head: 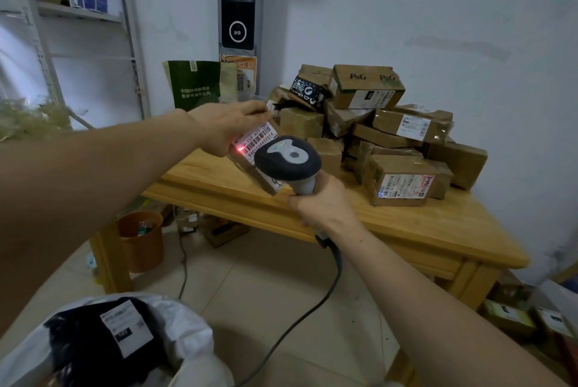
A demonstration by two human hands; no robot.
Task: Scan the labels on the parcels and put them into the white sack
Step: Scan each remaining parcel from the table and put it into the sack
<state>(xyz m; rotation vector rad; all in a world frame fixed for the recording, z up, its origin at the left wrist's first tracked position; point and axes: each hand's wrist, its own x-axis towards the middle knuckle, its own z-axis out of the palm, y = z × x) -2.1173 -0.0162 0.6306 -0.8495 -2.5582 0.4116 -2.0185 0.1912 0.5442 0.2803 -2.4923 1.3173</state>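
**Scanner on the label, sack waiting below**

The left hand [225, 127] grips a small brown parcel [266, 181] from above, fingers curled over its far edge, and holds it tilted in the air over the near edge of the wooden counter [406, 224]. Its white barcode label [258, 139] faces up, with a red scan dot on it just beneath the left hand. The right hand [322, 202] is wrapped round the handle of a corded barcode scanner [287, 159], whose dark head sits just beside the label. The scanner's cable [312, 308] hangs down below the right wrist. Beyond the right hand, a heap of cardboard parcels [375, 123] is piled on the counter. Below the left forearm stands the white sack [187, 333], mouth open, with a black labelled parcel [93, 343] inside. An orange bin [142, 239] stands under the counter.
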